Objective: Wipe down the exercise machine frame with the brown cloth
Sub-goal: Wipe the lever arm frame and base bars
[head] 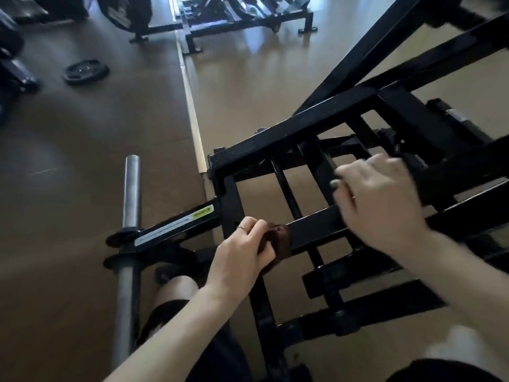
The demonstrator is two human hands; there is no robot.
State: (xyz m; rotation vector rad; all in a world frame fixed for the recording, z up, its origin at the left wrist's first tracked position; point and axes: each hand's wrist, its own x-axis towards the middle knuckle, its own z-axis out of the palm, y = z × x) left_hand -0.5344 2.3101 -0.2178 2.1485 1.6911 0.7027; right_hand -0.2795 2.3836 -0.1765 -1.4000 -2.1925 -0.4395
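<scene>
We find the brown cloth (pixel 279 239) bunched against a black crossbar (pixel 316 226) of the exercise machine frame (pixel 289 139), at the bar's left end. The left hand (pixel 242 252) holds it: the grip is closed round the cloth, fingers curled over the top, pressing it to the bar. A ring (pixel 241 227) shows on one finger of that hand.

Further right along the same crossbar, the right hand (pixel 382 199) lies above the bar with its fingers bent; it is motion-blurred, and we cannot tell whether its grip is closed on a frame member or merely resting there.

The frame itself is black painted square tube, with several parallel bars running beneath and beyond the crossbar and two long members rising to the upper right. Left of the crossbar, a frame arm carries a white and yellow label (pixel 176 224) and ends at a grey steel weight peg (pixel 129 216) with black collars.

Below the crossbar we note the person's bare knee (pixel 176 290) and dark shorts (pixel 165 315). The floor (pixel 82 161) is brown. Well beyond the crossbar to the upper left, a black weight plate (pixel 86 71) lies flat on the floor, and other black equipment stands at the far end.
</scene>
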